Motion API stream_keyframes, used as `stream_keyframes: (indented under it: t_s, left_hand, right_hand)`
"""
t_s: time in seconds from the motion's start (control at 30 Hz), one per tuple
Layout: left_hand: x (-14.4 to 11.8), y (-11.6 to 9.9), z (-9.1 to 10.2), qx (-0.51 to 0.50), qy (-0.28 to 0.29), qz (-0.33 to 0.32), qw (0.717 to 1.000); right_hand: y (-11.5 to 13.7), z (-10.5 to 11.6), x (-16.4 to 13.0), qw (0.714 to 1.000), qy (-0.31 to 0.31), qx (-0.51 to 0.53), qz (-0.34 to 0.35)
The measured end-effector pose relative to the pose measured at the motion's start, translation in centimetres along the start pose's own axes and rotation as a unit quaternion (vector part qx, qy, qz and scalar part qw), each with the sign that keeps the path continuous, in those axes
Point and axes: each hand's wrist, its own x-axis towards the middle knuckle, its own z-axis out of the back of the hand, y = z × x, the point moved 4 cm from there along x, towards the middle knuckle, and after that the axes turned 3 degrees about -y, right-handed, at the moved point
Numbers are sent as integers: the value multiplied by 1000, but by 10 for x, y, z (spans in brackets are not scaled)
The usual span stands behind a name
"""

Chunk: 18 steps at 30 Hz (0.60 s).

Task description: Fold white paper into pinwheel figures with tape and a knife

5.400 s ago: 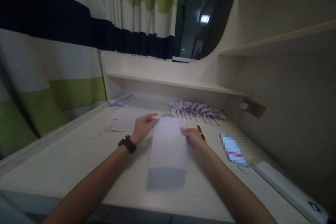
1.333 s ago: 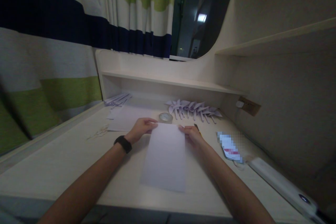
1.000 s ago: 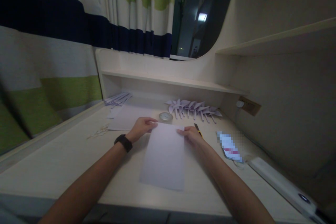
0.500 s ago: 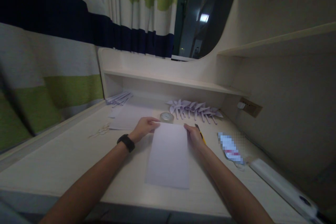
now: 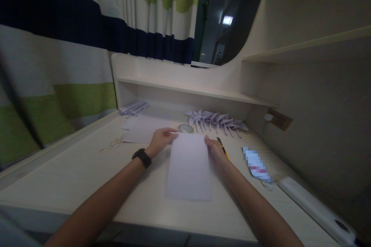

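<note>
A white sheet of paper (image 5: 189, 170) lies lengthwise before me, its near edge slightly blurred. My left hand (image 5: 162, 140), with a black watch (image 5: 142, 158) on the wrist, pinches the sheet's far left corner. At the far right corner, my right hand (image 5: 215, 148) grips the paper between thumb and fingers. Just beyond the far edge sits a roll of clear tape (image 5: 186, 128). A yellow and black utility knife (image 5: 222, 148) lies right beside my right hand, partly hidden by it.
Several paper pinwheels (image 5: 216, 119) lie at the back right. Blank sheets (image 5: 142, 127), rolled paper sticks (image 5: 133, 108) and thin strings (image 5: 113, 143) are at the left. A pixelated phone-like object (image 5: 256, 165) and a white power strip (image 5: 315, 210) lie on the right of the desk (image 5: 72, 179).
The sheet's near edge has shifted slightly away from me and to the right. Both hands keep hold of the far corners. The camera view has turned slightly left.
</note>
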Motion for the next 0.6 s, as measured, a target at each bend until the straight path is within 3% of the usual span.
stream_keyframes:
  t_s: [0.17, 0.27, 0.33, 0.43, 0.53, 0.6]
  left_hand:
    - [3, 3, 6, -7, -62, 7, 998]
    - [4, 5, 8, -52, -41, 28, 997]
    - [6, 6, 11, -80, -9, 41, 996]
    - [6, 5, 14, -99, 58, 75, 990]
    - [-1, 2, 7, -76, 181, 121, 973]
    - [-10, -1, -4, -33, 258, 106, 960]
  right_hand:
    - [-2, -3, -1, 999, 31, -23, -18]
    - [3, -3, -5, 1000, 1, -17, -5]
    - [7, -4, -9, 1000, 2, -7, -15]
    - [15, -11, -17, 994, 82, -40, -60]
    - [16, -17, -26, 977, 159, -99, -98]
    - [12, -22, -32, 961, 200, -154, -109]
